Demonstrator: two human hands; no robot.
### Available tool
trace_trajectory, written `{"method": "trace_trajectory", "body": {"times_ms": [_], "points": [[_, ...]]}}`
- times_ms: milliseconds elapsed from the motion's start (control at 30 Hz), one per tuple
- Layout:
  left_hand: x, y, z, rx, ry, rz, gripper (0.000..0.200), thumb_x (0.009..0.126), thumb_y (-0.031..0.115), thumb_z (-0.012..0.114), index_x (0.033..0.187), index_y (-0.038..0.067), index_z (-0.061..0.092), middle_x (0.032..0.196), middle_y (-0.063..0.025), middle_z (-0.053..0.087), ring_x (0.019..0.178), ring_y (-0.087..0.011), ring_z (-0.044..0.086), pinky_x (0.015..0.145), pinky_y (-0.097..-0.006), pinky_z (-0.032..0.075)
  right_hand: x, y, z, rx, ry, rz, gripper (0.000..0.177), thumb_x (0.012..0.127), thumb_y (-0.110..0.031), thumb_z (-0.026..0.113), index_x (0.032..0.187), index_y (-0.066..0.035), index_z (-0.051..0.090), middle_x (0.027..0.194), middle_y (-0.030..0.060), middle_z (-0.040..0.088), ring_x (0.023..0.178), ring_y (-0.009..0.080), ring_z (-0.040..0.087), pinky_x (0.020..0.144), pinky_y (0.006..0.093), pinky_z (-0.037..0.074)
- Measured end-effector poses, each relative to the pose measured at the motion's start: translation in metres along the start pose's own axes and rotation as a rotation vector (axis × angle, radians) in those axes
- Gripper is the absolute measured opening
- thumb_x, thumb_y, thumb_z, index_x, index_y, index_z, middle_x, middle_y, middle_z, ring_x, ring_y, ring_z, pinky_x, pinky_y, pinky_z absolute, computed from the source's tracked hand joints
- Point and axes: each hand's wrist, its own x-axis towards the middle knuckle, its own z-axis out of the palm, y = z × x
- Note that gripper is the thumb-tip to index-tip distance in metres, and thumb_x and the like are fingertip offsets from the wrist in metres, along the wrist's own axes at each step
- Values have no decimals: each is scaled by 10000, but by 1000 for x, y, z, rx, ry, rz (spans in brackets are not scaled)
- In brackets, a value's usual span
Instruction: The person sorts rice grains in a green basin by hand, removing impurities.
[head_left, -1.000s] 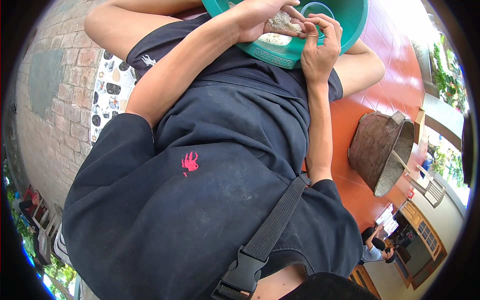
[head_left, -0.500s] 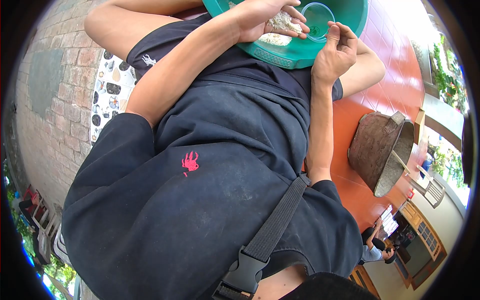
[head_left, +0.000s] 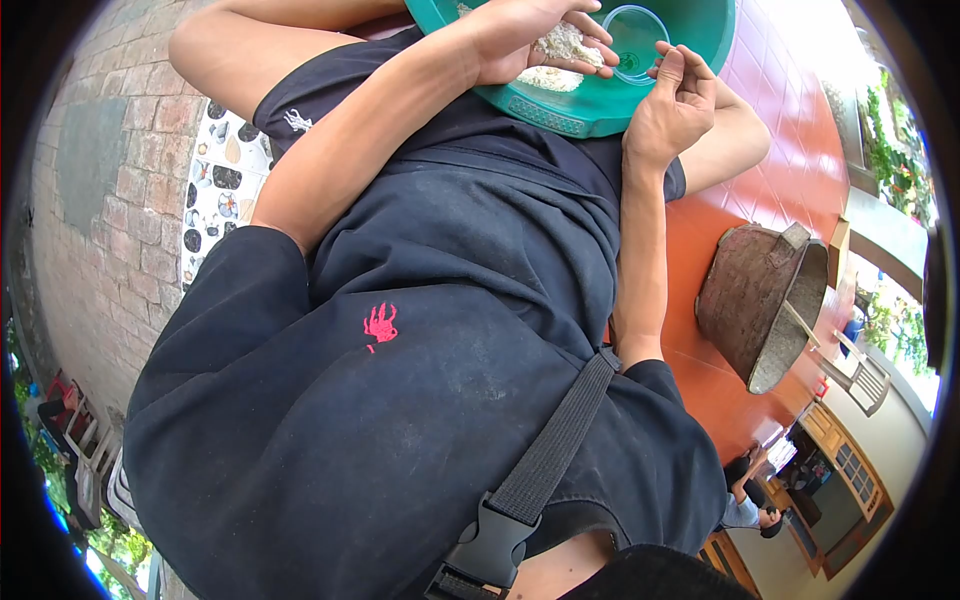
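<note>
two hands work over a teal basin (head_left: 600, 112) that sits on the person's lap at the top of the view. the left hand (head_left: 525, 35) lies palm up inside the basin, fingers loosely curled to cup a heap of pale bits (head_left: 565, 45). more of the same bits lie on the basin floor just under it. the right hand (head_left: 675, 100) is raised at the basin's near rim, its thumb and fingertips (head_left: 668, 62) pinched shut. whether anything is caught in that pinch is too small to tell. the pinch is just beside a clear cup (head_left: 632, 35) that stands in the basin, to the right of the heap, and i cannot tell whether it touches the cup's rim.

below the hands, a dark shirt (head_left: 400, 400) with a small red mark fills most of the view, crossed by a black strap (head_left: 545, 450) with a buckle. a rusty metal pan (head_left: 760, 300) lies tilted on the orange floor (head_left: 720, 225) to the right, well apart from the basin. brick paving (head_left: 90, 180) and a patterned mat (head_left: 215, 190) show on the left. far off at the lower right, another person (head_left: 745, 505) sits near a building.
</note>
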Motion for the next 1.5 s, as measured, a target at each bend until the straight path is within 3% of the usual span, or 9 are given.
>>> {"method": "trace_trajectory", "body": {"times_ms": [133,233,667,900,1100,1167,1200,1267,1500], "points": [[-2,1,1,3,-14,13,421,1098,271,452,1122,-103,645,1012,-211,744,912,-278,752,835,-375,632,0,-2,2,-58,34,7,199,1046,-167,663,1098,22,628,966,103,741,733,89,625,647,215,498],[-2,1,1,8,-4,9,420,1098,269,452,1121,-102,646,1014,-210,744,917,-277,751,837,-373,631,-1,-6,2,-77,26,48,207,1052,-147,648,1123,44,609,962,108,712,773,121,635,696,231,529],[-2,1,2,1,-1,10,434,1099,264,445,1127,-121,643,1016,-225,742,919,-283,747,844,-368,628,-6,-1,-1,-9,-10,-44,205,1057,-174,648,1118,20,621,938,84,712,774,104,644,693,207,500],[-2,0,1,-9,4,32,424,1096,264,451,1109,-106,657,996,-208,741,900,-272,743,821,-355,624,-11,-2,0,-59,-266,-382,139,1027,-128,675,990,6,675,942,104,709,828,171,684,692,271,537],[2,-5,-10,-21,-77,63,403,1086,265,476,1087,-87,673,928,-150,718,829,-231,723,782,-345,614,-3,-12,6,-367,-362,-629,59,895,-108,752,911,-58,726,981,76,693,898,240,612,806,346,502],[-6,-8,-8,186,-92,288,395,1081,275,493,1088,-76,673,953,-147,716,843,-230,723,772,-337,608,-4,-11,7,-474,-392,-604,102,819,-113,763,916,-90,741,1065,67,670,1030,269,562,898,380,459],[-4,-7,-6,185,-91,287,395,1081,275,493,1088,-76,673,953,-147,716,843,-230,723,772,-337,608,-4,-11,6,-512,-431,-574,130,794,-115,765,923,-108,750,1152,72,644,1104,289,535,940,390,448],[0,-3,-1,15,44,82,369,1077,276,507,1078,-54,671,974,-140,714,840,-224,715,764,-335,600,-5,-12,7,-552,-449,-579,138,809,-115,766,947,-107,756,1177,76,650,1115,285,541,958,391,447],[4,-6,-11,61,112,86,361,1061,313,553,1112,-34,638,1035,-138,670,902,-233,687,808,-358,575,-7,-13,9,-601,-493,-555,148,820,-123,775,963,-97,755,1223,70,649,1137,289,538,992,403,437]]}}
